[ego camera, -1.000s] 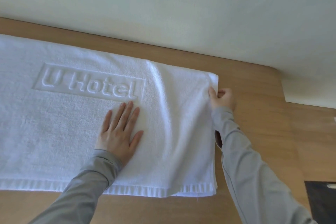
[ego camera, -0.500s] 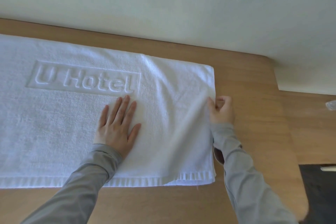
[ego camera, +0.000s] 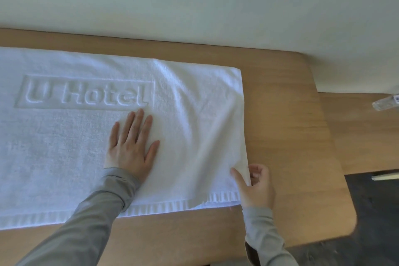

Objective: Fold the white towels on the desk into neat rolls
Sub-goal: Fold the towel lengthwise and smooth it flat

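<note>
A white towel (ego camera: 64,142) with an embossed "U Hotel" mark lies spread flat on the wooden desk (ego camera: 287,131), its left part running out of view. My left hand (ego camera: 131,144) presses flat on the towel just below the lettering, fingers straight. My right hand (ego camera: 255,185) pinches the towel's right edge near its front corner, thumb on top of the cloth and fingers curled beside it. A soft crease runs down the towel between the two hands.
A pale wall (ego camera: 194,2) backs the desk. The desk's rounded right end drops to a dark floor (ego camera: 375,211). A lower wooden surface (ego camera: 362,131) at the right carries a small clear plastic object (ego camera: 386,103) at the frame's edge.
My right hand slid down the towel's right edge from the far corner toward the near corner, still pinching the cloth. My left hand stayed pressed in place.
</note>
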The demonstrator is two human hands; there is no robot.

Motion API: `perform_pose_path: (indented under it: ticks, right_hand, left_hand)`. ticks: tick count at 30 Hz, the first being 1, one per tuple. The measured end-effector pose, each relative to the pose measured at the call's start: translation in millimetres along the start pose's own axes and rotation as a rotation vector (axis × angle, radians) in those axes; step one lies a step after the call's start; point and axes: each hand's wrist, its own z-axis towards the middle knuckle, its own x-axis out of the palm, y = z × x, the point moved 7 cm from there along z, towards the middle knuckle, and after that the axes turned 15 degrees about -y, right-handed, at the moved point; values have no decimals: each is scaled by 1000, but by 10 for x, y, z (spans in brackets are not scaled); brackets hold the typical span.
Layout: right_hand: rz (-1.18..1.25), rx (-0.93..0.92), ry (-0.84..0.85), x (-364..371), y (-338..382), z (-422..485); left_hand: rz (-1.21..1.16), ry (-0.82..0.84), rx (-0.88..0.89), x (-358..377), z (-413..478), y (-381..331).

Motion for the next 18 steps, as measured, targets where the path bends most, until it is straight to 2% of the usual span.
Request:
perform_pose_path:
  ticks: [12, 18]
  right_hand:
    - [6, -52, -52, -139, -200, -59]
    - [30, -8, -120, -261, -353, -189]
  left_hand:
    - [6, -4, 6, -3, -5, 21]
    - [-2, -5, 5, -8, -8, 12]
